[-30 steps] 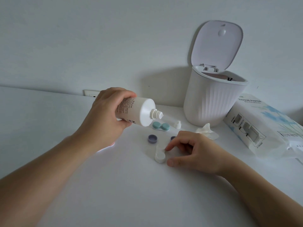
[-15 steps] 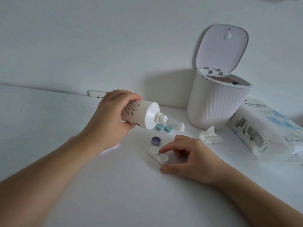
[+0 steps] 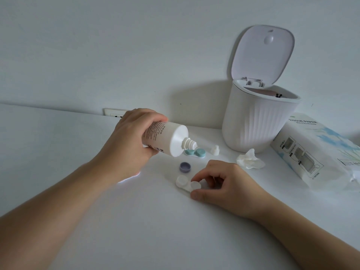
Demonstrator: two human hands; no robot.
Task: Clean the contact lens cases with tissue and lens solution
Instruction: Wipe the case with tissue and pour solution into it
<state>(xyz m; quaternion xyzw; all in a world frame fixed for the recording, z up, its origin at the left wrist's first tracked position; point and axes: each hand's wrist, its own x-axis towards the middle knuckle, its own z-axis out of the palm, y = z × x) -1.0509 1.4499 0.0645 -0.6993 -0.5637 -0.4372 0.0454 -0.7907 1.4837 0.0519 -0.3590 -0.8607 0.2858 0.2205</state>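
Observation:
My left hand (image 3: pixel 128 141) grips a white lens solution bottle (image 3: pixel 165 138), tilted with its uncapped nozzle pointing down and right, above the table. Below it lies an open white contact lens case (image 3: pixel 187 183) with two wells. My right hand (image 3: pixel 224 184) pinches the case's right well between thumb and forefinger, holding it on the table. A purple cap (image 3: pixel 185 167) lies just behind the white case. A second case with teal caps (image 3: pixel 195 152) sits farther back, partly hidden by the nozzle. The bottle's small white cap (image 3: pixel 214 150) stands beside it. A crumpled tissue (image 3: pixel 250 159) lies to the right.
A white ribbed bin (image 3: pixel 257 125) with its lid raised stands at the back right against the wall. A tissue paper pack (image 3: pixel 315 151) lies at the right edge. A wall socket (image 3: pixel 114 113) shows behind my left hand. All rests on a white table (image 3: pixel 136 221).
My right hand has slid the white case out and turned it so both wells show. The bottle has dropped slightly, its nozzle tipped further down toward the case.

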